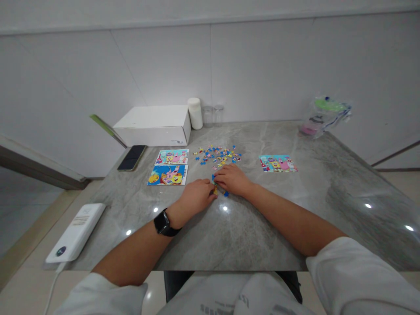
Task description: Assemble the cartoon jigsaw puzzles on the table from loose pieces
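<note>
Both of my hands meet over a few jigsaw puzzle pieces point(215, 190) at the middle of the table. My left hand point(197, 194), with a black watch on its wrist, has curled fingers pressed on the yellowish pieces from the left. My right hand point(233, 179) comes from the other side, its fingertips closed on a blue puzzle piece point(213, 177). The fingers partly hide these pieces. A blue and yellow piece point(226, 193) lies just below my right hand. Beyond my hands is a loose pile of small colourful puzzle pieces point(218, 154).
Two cartoon picture cards, one above the other point(172, 156) point(167, 175), lie left; another card point(278, 163) lies right. Behind are a phone point(132, 158), white box point(152, 124), white bottle point(195, 113), glass jars point(208, 117) and a plastic bag point(324, 117). A power bank point(76, 232) sits front left.
</note>
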`<state>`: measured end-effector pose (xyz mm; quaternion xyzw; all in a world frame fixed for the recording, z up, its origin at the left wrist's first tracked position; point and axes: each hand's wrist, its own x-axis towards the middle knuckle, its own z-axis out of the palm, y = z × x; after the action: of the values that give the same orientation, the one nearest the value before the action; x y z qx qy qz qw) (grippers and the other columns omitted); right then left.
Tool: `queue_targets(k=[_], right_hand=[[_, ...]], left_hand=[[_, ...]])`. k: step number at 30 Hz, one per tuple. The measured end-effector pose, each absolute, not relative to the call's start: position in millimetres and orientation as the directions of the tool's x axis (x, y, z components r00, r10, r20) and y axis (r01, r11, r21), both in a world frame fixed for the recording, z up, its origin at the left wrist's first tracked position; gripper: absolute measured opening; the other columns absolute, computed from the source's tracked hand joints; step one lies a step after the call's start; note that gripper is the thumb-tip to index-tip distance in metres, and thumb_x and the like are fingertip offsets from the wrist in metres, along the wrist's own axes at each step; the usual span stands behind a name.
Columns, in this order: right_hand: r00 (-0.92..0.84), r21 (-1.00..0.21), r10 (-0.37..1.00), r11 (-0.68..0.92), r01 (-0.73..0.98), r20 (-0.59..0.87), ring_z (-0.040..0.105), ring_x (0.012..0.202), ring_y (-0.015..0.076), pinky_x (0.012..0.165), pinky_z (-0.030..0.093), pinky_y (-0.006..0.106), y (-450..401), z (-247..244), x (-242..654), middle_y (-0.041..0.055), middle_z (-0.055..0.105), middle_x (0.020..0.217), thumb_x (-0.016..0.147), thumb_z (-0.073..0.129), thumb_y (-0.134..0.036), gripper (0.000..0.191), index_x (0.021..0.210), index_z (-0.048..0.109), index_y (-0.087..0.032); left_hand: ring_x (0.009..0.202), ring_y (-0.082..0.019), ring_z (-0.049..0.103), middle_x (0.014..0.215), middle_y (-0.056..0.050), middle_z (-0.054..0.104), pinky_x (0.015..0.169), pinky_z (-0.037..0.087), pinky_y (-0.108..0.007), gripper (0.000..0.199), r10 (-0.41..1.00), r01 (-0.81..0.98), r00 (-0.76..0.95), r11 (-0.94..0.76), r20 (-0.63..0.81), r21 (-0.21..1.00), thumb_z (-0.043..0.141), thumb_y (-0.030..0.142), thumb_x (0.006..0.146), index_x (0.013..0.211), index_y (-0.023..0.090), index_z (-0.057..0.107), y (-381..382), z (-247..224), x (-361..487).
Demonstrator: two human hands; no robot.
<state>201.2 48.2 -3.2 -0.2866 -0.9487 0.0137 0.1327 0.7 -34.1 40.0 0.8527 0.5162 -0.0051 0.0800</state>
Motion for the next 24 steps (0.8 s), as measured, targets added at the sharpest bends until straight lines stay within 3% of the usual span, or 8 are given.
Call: queue_targets(k=[9,17,24], right_hand=[[-0.818,-0.132,0.516,0.857,0.499,0.256,0.063,0.108,0.0259,0.093,0.042,0.038,50.4,-6.3,204.0,0.0103,0.078,0.115,0.099,0.064,-0.021,0.018,0.110,0.079,-0.021],[-0.762,-0.242,0.594,0.803,0.544,0.258,0.064,0.116,0.0256,0.100,0.043,0.039,48.6,-9.5,203.0,0.0096,0.077,0.123,0.097,0.060,-0.012,0.033,0.126,0.073,-0.020],[-0.744,-0.277,0.628,0.775,0.569,0.228,0.064,0.117,0.0249,0.101,0.042,0.039,47.3,-6.7,201.2,0.0108,0.077,0.124,0.097,0.058,-0.009,0.035,0.127,0.074,-0.020]], left_hand=[[0.099,-0.027,0.070,0.106,-0.010,0.074,0.087,0.053,-0.037,0.021,0.878,0.876,0.472,-0.455,-0.084,0.161,0.065,0.039,0.098,0.102,0.021,0.076,-32.3,39.1,-0.4],[0.099,-0.026,0.070,0.107,-0.009,0.074,0.089,0.053,-0.035,0.022,0.881,0.876,0.465,-0.444,-0.085,0.189,0.070,0.041,0.096,0.106,0.022,0.075,-30.0,38.5,-3.5],[0.100,-0.026,0.070,0.109,-0.009,0.074,0.090,0.053,-0.036,0.022,0.877,0.869,0.473,-0.449,-0.084,0.210,0.072,0.041,0.096,0.106,0.021,0.075,-28.7,41.1,-3.1]])
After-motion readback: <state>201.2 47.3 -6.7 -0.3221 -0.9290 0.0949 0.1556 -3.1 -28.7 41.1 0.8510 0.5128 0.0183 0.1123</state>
